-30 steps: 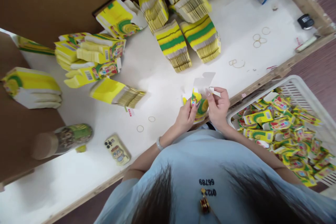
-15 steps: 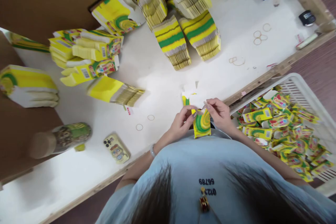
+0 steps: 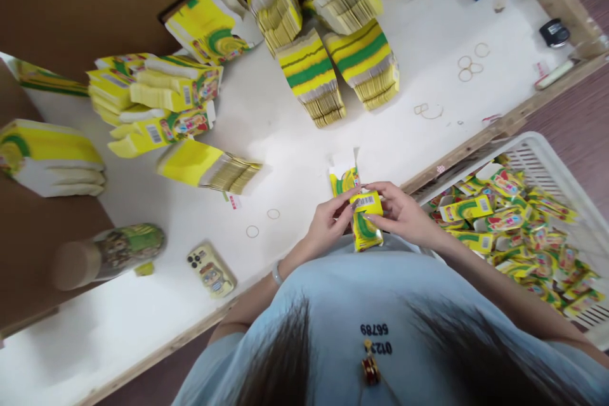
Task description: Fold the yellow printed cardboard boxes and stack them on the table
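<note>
Between my two hands is a small yellow and green box (image 3: 368,228), close against my blue shirt at the table's front edge. A barcode shows on its top part. My left hand (image 3: 330,217) grips the box from its left side, fingers bent around the edge. My right hand (image 3: 399,212) holds the right side, with fingertips on the front and at the upper edge. Just beyond them, another yellow and green box (image 3: 343,181) with white flaps standing out lies on the white table (image 3: 295,165).
Bundled flat cartons (image 3: 311,76) lie at the back, with more boxes (image 3: 157,89) at the left. A phone (image 3: 212,269) and a jar (image 3: 128,247) are at the front left. A white basket (image 3: 540,152) of filled packs stands right. Rubber bands (image 3: 252,231) are scattered about.
The top of the held box now shows its barcode face, folded over. My right hand has moved down onto the box front. More of the box beyond my hands is visible.
</note>
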The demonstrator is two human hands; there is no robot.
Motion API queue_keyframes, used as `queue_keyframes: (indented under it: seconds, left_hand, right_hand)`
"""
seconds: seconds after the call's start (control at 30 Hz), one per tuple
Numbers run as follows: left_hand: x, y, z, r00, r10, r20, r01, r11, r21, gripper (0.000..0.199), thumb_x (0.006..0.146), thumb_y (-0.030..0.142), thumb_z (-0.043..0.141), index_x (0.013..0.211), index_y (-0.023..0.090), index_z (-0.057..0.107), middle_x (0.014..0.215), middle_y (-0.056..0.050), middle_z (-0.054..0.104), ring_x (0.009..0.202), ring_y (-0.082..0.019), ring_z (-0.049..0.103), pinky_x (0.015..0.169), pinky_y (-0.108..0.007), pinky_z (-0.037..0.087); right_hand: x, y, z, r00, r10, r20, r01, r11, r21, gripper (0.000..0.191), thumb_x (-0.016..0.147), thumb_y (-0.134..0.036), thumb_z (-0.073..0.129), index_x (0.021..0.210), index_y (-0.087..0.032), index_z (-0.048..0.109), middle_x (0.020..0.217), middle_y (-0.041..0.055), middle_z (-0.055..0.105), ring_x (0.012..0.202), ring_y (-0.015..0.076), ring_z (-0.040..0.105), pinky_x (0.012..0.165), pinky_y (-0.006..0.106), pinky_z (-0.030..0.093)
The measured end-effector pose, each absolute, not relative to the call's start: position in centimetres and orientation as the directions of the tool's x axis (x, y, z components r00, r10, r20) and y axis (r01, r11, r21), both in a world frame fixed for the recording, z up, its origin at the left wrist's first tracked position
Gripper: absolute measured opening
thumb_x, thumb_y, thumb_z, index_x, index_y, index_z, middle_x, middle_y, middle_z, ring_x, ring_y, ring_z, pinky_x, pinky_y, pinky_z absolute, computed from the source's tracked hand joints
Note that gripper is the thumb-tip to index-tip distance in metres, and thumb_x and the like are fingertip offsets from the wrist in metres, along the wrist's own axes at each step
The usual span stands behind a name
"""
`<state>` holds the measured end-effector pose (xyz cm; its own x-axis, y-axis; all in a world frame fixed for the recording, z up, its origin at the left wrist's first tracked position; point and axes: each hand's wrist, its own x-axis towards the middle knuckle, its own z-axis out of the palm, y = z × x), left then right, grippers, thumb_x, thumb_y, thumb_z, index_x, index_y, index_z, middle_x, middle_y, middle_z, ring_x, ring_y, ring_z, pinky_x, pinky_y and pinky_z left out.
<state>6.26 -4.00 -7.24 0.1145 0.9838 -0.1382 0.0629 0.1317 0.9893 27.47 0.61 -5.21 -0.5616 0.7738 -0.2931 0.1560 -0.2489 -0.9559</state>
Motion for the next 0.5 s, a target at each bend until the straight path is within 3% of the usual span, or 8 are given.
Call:
queue_keyframes:
  seconds: [0.07,0.2,0.3,0.4,0.5]
  left_hand:
    - [6.3,-4.0,-7.1,0.132,0.979,-0.155,0.068,0.147,0.987,0.051,0.103,0.054,0.057,0.137,0.019,0.071,0.111,-0.011,0.082,0.078,-0.014,0.071,0.07,-0.023,0.059]
    - [6.2,-4.1,-6.9,0.147,0.977,-0.154,0.077,0.144,0.987,0.053,0.103,0.054,0.057,0.139,0.017,0.069,0.097,-0.009,0.082,0.067,-0.011,0.066,0.064,-0.022,0.057]
    - [5.9,-4.2,-7.1,0.143,0.983,-0.117,0.105,0.103,0.989,0.053,0.106,0.052,0.051,0.143,0.018,0.066,0.101,-0.01,0.081,0.077,-0.015,0.071,0.071,-0.025,0.06]
    - [5.5,-4.4,-7.5,0.198,0.978,-0.068,0.141,0.04,0.989,0.052,0.109,0.049,0.045,0.15,0.021,0.06,0.121,-0.011,0.079,0.094,-0.019,0.075,0.085,-0.031,0.063]
    - [5.2,-4.4,-7.6,0.261,0.965,-0.022,0.148,-0.017,0.989,0.052,0.111,0.045,0.038,0.156,0.025,0.053,0.134,-0.01,0.074,0.11,-0.022,0.074,0.099,-0.037,0.06]
  right_hand:
    - [27.0,0.8,-4.9,-0.591,0.712,-0.38,0.135,-0.377,-0.916,0.046,0.089,-0.033,0.073,0.131,-0.025,0.058,0.122,0.008,0.073,0.093,0.018,0.077,0.078,0.032,0.066]
    - [27.1,1.7,-4.5,-0.608,0.667,-0.43,0.134,-0.449,-0.884,0.042,0.088,-0.03,0.074,0.127,-0.024,0.061,0.127,0.0072,0.072,0.093,0.0158,0.076,0.075,0.027,0.064]
    - [28.1,2.6,-4.5,-0.685,0.593,-0.422,0.104,-0.494,-0.863,0.053,0.089,-0.035,0.077,0.139,-0.026,0.061,0.126,0.0067,0.076,0.099,0.0171,0.077,0.087,0.033,0.065]
    - [28.8,3.1,-4.8,-0.754,0.523,-0.396,0.073,-0.533,-0.843,0.054,0.09,-0.04,0.078,0.141,-0.027,0.067,0.127,0.0058,0.078,0.115,0.0196,0.075,0.105,0.04,0.061]
    - [28.3,2.6,-5.1,-0.685,0.587,-0.432,0.049,-0.554,-0.831,0.044,0.089,-0.046,0.078,0.129,-0.027,0.075,0.124,0.0049,0.08,0.112,0.0199,0.076,0.1,0.04,0.064]
